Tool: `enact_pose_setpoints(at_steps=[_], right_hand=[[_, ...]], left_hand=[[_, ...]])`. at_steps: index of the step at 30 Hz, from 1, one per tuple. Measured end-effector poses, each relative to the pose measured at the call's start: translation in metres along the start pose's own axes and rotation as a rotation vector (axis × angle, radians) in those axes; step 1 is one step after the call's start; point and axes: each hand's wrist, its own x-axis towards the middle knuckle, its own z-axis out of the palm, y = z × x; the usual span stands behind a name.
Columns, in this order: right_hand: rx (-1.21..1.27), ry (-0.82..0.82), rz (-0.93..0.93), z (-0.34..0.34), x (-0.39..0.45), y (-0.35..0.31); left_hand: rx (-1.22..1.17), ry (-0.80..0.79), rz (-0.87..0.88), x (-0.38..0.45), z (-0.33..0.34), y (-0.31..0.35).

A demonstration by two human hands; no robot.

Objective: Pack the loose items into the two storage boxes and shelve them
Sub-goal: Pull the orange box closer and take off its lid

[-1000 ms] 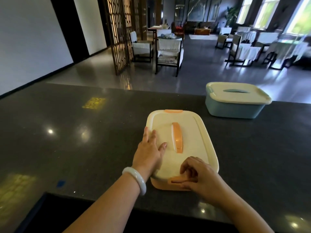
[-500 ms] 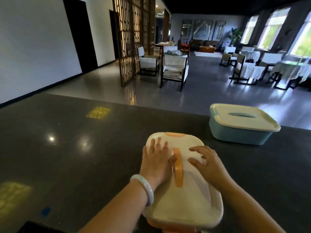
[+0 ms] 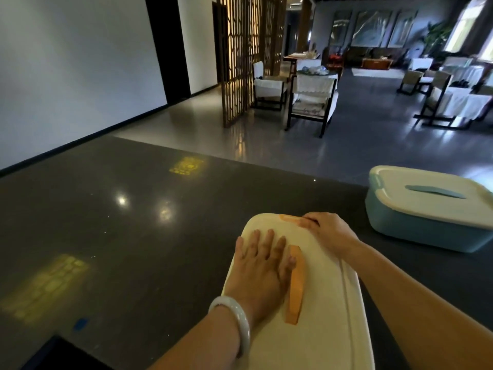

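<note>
A cream-lidded storage box (image 3: 322,316) with an orange handle (image 3: 295,284) lies on the dark counter right in front of me, its lid on. My left hand (image 3: 262,265), a pale bangle at the wrist, presses flat on the lid just left of the handle. My right hand (image 3: 326,231) is at the box's far edge, fingers curled on the orange latch (image 3: 289,218) there. A second box, blue with a cream lid (image 3: 432,209), stands closed to the right, apart from both hands.
The dark polished counter (image 3: 133,236) stretches wide to the left. Its far edge drops to a hall floor with white-covered chairs (image 3: 312,100), a wooden lattice screen (image 3: 240,62) and tables beyond.
My right hand went from the near latch across the lid to the far latch. My left hand stayed flat on the lid. The view has moved closer over the box.
</note>
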Motion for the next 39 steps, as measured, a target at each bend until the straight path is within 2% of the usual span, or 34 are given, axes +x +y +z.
enact_pose_setpoints(at_steps=[6,12,14,17,22,24,27,29,32,35,39], right_hand=[[0.115,0.025,0.089,0.001,0.007,-0.002],[-0.111,0.019,0.039,0.002,0.003,0.000],[-0.116,0.086,0.049,0.002,-0.006,0.002],[-0.033,0.231,0.108,0.006,-0.040,0.011],[0.187,0.268,0.264,0.030,-0.131,0.020],[0.249,0.257,0.325,0.040,-0.156,0.020],[0.280,0.255,0.369,0.048,-0.179,0.017],[0.307,0.251,0.377,0.050,-0.188,0.013],[0.362,0.221,0.397,0.057,-0.196,0.005],[0.454,0.256,0.405,0.061,-0.201,-0.003],[0.547,0.330,0.392,0.051,-0.205,-0.008]], left_hand=[[-0.016,0.012,-0.014,0.002,0.004,-0.001],[-0.043,-0.022,-0.033,0.002,0.002,0.000],[-0.058,-0.026,-0.034,0.003,0.001,0.000],[-0.100,-0.035,-0.050,0.004,-0.001,0.001],[-0.097,-0.049,-0.058,0.005,-0.007,0.002],[-0.161,-0.041,-0.046,0.002,-0.011,-0.001],[-0.268,0.073,-0.100,-0.012,-0.016,-0.014],[-0.390,0.117,-0.241,-0.027,-0.014,-0.024],[-0.704,0.019,-0.442,-0.047,-0.005,-0.028],[-0.939,0.019,-0.487,-0.057,-0.003,-0.022],[-0.970,0.095,-0.488,-0.060,-0.019,-0.015]])
